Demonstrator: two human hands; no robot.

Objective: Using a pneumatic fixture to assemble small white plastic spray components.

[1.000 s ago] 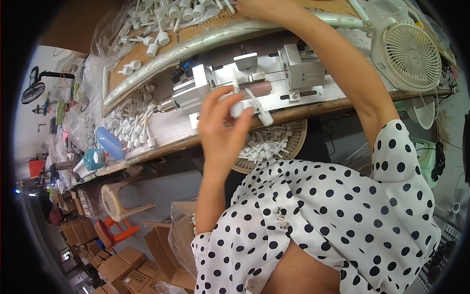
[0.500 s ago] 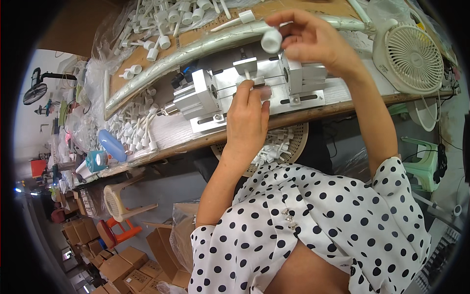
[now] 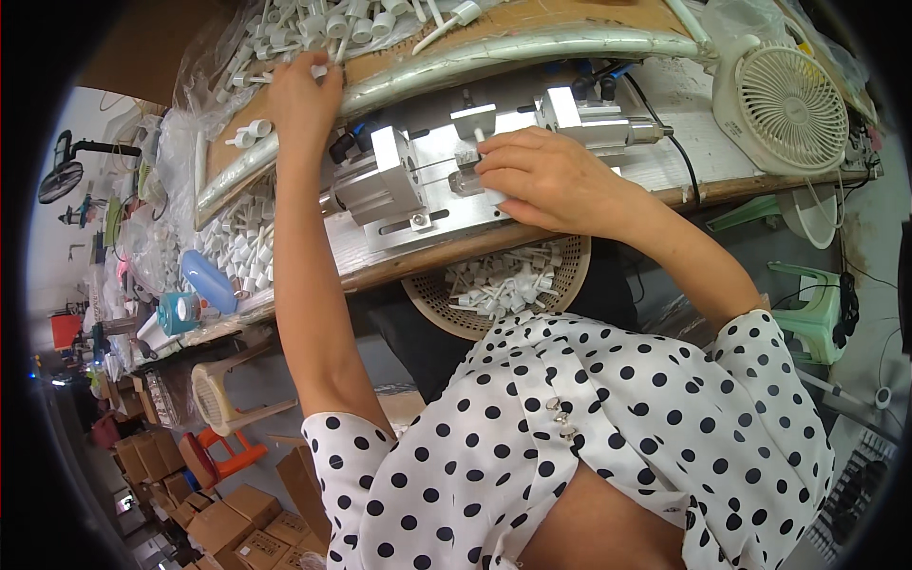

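Note:
At the metal clamping fixture [image 3: 442, 180], my right hand [image 3: 551, 180] is closed round a white cap with a stem [image 3: 495, 197]. Its fingers hide most of that piece, and a clear block [image 3: 464, 180] shows beside the fingertips. My left hand [image 3: 304, 95] reaches over the far-left part of the bench, its fingers curled round a white stemmed cap [image 3: 320, 70] next to the loose pile. The hand covers much of that cap. Two more white caps [image 3: 249, 132] lie just left of my left wrist.
Many white stemmed caps [image 3: 356, 28] lie on plastic at the back. A plastic-wrapped bar [image 3: 532, 46] curves behind the fixture. A basket [image 3: 576, 285] of similar pieces sits below the bench edge. A white fan [image 3: 788, 109] stands at right, a blue case [image 3: 208, 281] at left.
My left hand has left the fixture for the pile at the far left. My right hand has brought its white cap down from behind the fixture to its middle.

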